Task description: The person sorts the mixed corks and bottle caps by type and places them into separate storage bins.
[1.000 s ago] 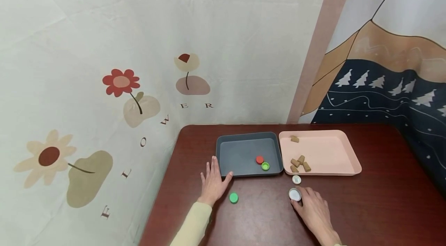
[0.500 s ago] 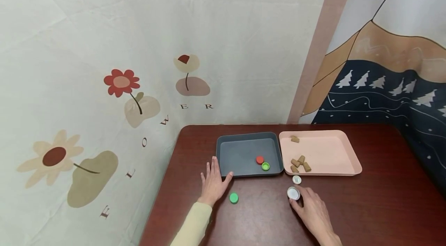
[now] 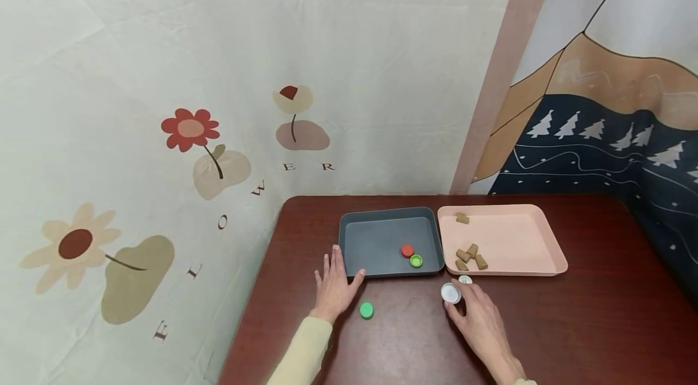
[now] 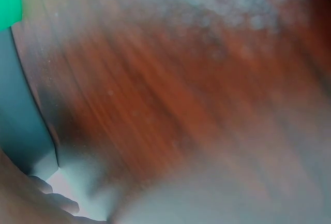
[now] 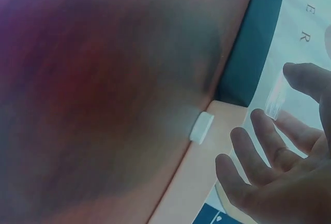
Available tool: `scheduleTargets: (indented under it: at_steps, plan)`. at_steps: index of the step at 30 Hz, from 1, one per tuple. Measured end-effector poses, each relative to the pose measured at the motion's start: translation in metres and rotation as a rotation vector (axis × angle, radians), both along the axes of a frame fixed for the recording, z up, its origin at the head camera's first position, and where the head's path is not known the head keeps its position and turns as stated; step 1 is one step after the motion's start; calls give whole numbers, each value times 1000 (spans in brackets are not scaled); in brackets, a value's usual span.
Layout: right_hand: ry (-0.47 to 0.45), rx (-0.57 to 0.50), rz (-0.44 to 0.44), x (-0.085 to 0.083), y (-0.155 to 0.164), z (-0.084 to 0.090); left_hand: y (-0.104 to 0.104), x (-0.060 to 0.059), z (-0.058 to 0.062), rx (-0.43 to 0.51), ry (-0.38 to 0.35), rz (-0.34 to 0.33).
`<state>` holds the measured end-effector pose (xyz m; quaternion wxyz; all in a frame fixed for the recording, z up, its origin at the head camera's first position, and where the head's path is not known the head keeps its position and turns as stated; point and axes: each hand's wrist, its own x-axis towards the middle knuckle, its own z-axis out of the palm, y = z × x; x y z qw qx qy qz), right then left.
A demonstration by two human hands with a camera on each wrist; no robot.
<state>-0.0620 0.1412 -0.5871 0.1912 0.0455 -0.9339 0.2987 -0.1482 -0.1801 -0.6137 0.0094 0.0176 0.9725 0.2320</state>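
Observation:
My right hand (image 3: 480, 318) pinches a round white cap (image 3: 450, 293) between thumb and fingers, over the table in front of the trays. In the right wrist view its ribbed edge (image 5: 275, 101) shows between thumb and fingertip, and the other fingers stay loosely bent. A smaller white cap (image 3: 465, 279) lies just beyond that hand, by the pink tray (image 3: 518, 239). My left hand (image 3: 334, 291), fingers spread, rests at the front left corner of the dark grey tray (image 3: 376, 239). To its right a green cap (image 3: 366, 310) lies on the table.
Inside the grey tray are a red cap (image 3: 407, 250) and a light green cap (image 3: 417, 261). Several brown cork-like pieces (image 3: 481, 262) lie at the pink tray's left side. The trays stand side by side on a dark red-brown table (image 3: 589, 312), with a printed cloth behind.
My right hand has shifted left and slightly away from me with the pinched white cap, now partly covering the smaller white cap. The left hand has stayed in place.

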Motion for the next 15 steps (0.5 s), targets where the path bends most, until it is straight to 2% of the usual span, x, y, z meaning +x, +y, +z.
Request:
scheduleTargets:
  at_steps: [5,15]
  plan:
    - [66,-9,6,-10,-6,2,0,0,0,1,2,1]
    - [75,-16,27,-42,-20,7,1,2,1,17,6,6]
